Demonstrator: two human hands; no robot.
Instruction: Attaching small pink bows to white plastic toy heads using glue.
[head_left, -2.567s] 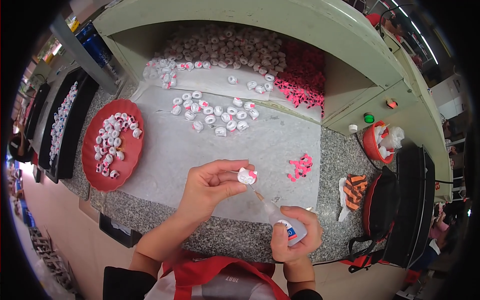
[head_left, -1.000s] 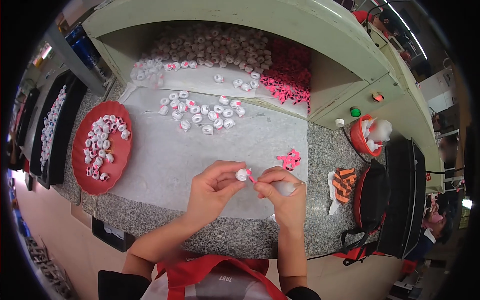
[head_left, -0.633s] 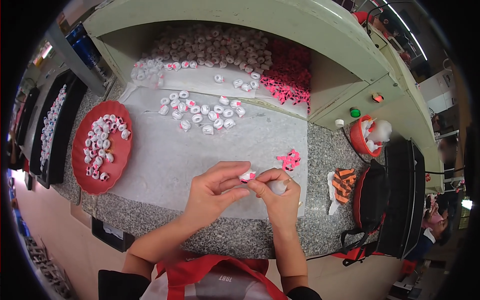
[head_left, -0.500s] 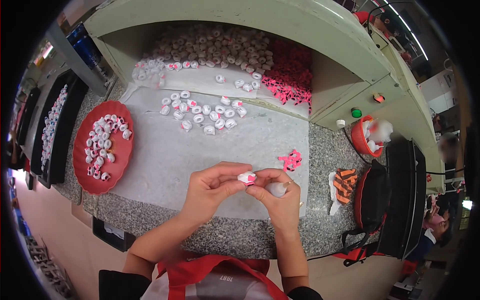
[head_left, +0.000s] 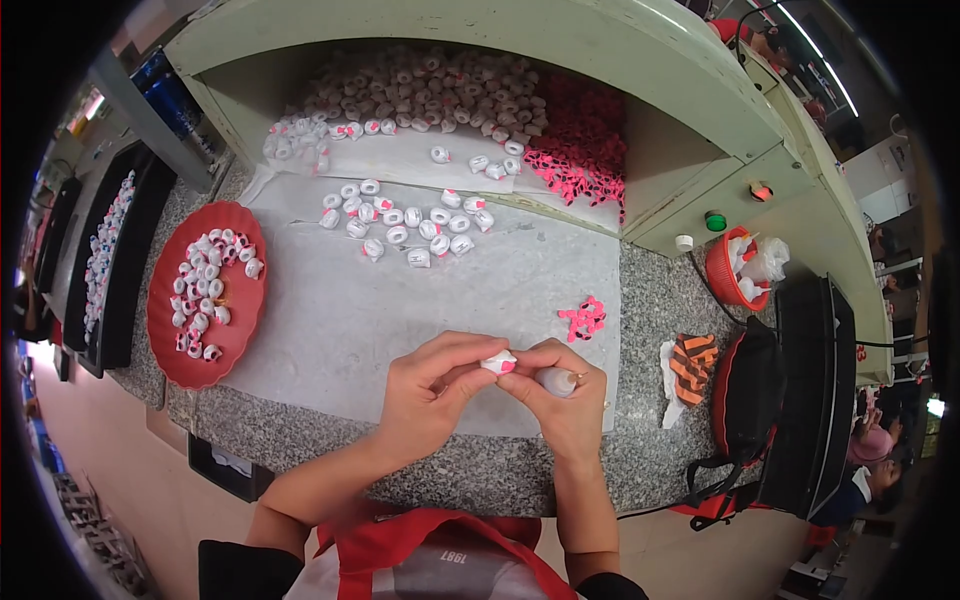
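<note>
White bead point(head_left: 494, 361) sits pinched in the left hand point(head_left: 422, 397), above the paper point(head_left: 320, 330). The right hand point(head_left: 570, 412) touches its pink bit point(head_left: 508, 366) and holds a bottle point(head_left: 554, 381) too. This one looks nearly done, but I see loose beads point(head_left: 413, 216) and pink pieces point(head_left: 582, 319) waiting on the paper.

This looks like a factory workshop — a small-parts assembly bench. A speckled grey stone worktop point(head_left: 645, 300) runs under a pale green painted cabinet point(head_left: 640, 60) with a round green lamp point(head_left: 714, 221); inside lie bulk heaps of small white moulded pieces point(head_left: 430, 90) and bright pink pieces point(head_left: 580, 165). More stations flank it — another person in dark blue clothing point(head_left: 838, 503) sits at the right.
</note>
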